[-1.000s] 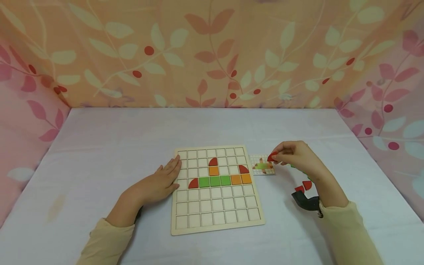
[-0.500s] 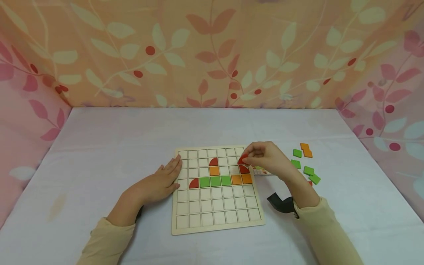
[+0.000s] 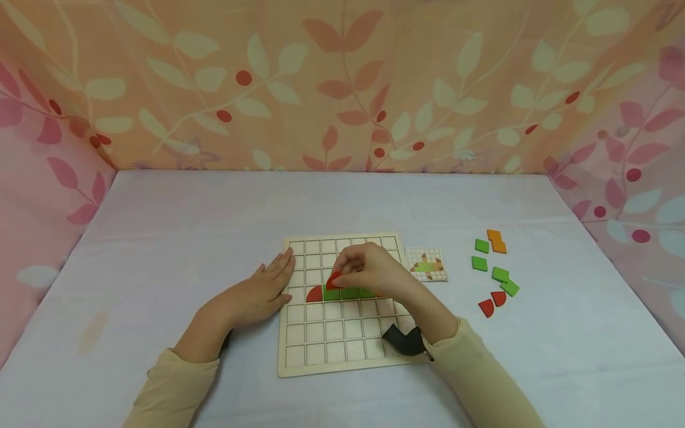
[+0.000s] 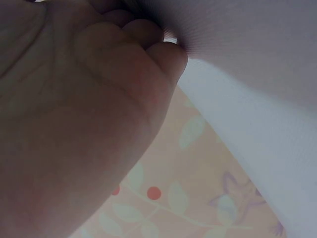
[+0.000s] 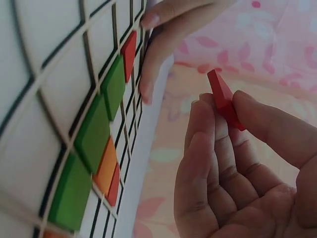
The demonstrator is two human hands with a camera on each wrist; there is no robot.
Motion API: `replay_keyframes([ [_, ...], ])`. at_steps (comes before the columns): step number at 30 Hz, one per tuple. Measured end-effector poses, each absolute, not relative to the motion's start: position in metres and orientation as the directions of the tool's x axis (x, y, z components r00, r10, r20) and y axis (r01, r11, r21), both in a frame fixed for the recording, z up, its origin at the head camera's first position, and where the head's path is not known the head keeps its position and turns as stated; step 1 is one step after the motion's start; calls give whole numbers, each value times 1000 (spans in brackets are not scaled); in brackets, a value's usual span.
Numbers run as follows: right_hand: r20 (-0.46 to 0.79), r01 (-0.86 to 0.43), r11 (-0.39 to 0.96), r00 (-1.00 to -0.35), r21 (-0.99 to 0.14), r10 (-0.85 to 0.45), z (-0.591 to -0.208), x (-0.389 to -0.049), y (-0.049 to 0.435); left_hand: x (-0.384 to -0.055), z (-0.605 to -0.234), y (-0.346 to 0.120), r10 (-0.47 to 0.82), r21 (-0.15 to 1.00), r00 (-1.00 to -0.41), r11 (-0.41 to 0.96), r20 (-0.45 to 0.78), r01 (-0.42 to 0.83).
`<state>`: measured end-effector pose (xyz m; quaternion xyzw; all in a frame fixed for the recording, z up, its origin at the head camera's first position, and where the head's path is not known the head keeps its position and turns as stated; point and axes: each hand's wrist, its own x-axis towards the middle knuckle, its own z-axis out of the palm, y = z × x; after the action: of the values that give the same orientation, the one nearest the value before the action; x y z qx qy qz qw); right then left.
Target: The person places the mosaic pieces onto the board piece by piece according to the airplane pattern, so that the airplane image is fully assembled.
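Red, one edge rounded, a thin tile (image 5: 226,100) is pinched by the right hand (image 3: 373,271), left hand (image 3: 257,298) outstretched.

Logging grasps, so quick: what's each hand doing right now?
Left hand: open, at the left edge of the board.
Right hand: closed, holding a red quarter-circle piece.

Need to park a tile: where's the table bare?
Bare cloth stretches between the board and the patterned curtain, and left of the left hand. The board's near-left cells are bare too. Crowded: mid-board, beneath the right hand holding a red piece, and right of the card, where loose tiles cluster.
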<state>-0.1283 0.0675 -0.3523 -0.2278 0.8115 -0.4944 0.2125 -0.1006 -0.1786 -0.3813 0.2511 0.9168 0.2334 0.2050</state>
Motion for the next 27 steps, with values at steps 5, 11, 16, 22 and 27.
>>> replay_keyframes([
  [5, -133, -164, 419, -793, -893, -595, -358, -125, 51, -101, -383, -179, 552, 524, -791, 770, -262, 364],
  [11, -198, -118, 448, -777, -886, -598, -368, -121, 34, -101, -385, -179, 552, 514, -791, 774, -263, 369],
  [16, -237, -135, 527, -781, -839, -578, -374, -119, 23, -103, -387, -179, 556, 507, -792, 773, -253, 380],
  [22, -251, -181, 589, -779, -788, -575, -377, -117, 14, -103, -385, -179, 553, 511, -791, 774, -260, 373],
  [27, -228, -213, 590, -779, -779, -583, -379, -114, 8, -102, -384, -180, 549, 509, -791, 778, -268, 368],
])
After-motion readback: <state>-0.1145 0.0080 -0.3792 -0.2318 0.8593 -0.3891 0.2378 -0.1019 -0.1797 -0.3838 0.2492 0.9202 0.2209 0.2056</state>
